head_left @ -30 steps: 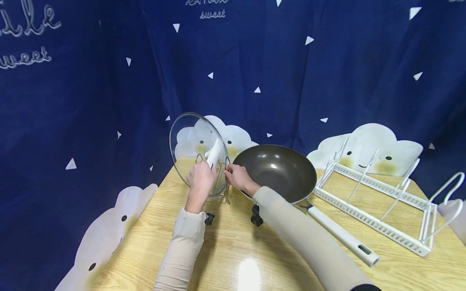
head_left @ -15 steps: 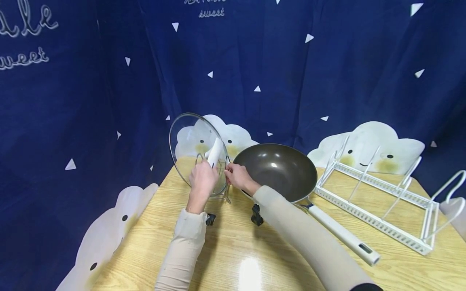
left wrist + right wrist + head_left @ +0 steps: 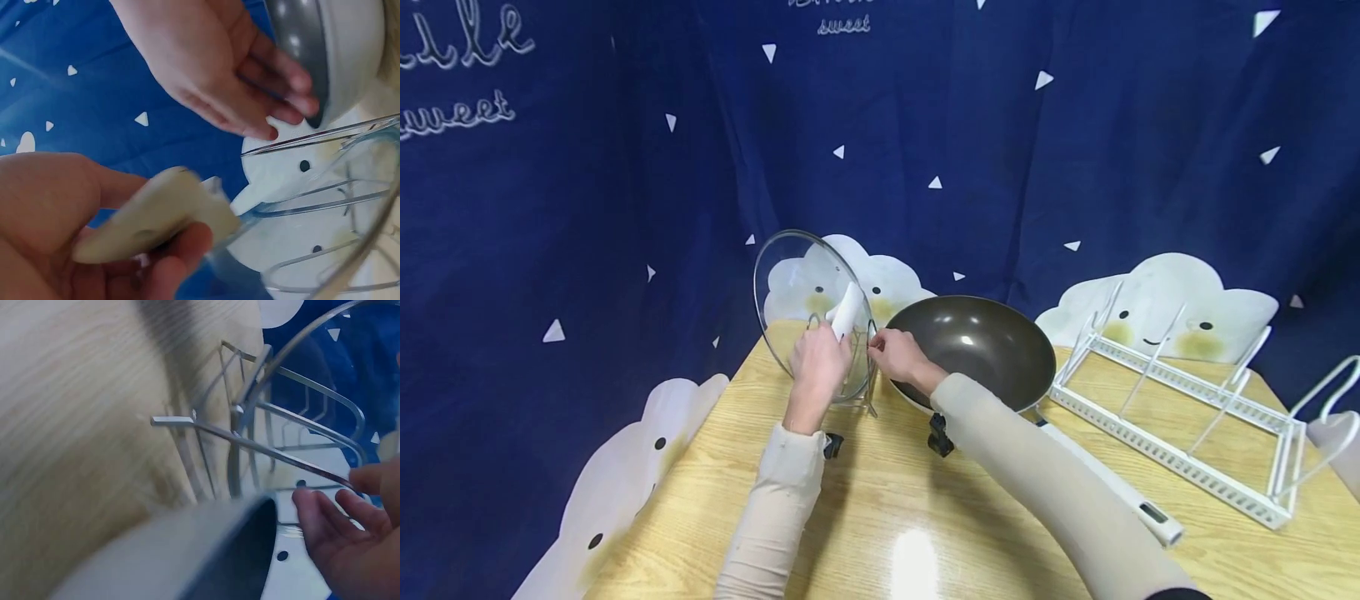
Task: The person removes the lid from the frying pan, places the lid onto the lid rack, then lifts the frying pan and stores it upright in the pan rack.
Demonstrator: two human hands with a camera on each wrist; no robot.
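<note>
Right hand (image 3: 904, 357) loosens slightly at wire rack (image 3: 269, 450), fingers loosely bent, contact unclear. Left hand (image 3: 822, 358) grips white handle (image 3: 847, 311) of glass lid (image 3: 805, 300), standing in rack, 10 o'clock from wok (image 3: 981, 342). Lid could topple if left grip slips. Wok: bare dark interior.

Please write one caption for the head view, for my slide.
Left hand grips the white handle of a glass lid; right hand near a silver rack, beside a dark-lined wok.

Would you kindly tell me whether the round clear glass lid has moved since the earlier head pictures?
No, I see no shift: in the head view, the lid keeps its place against the white cloud shape behind.
</note>
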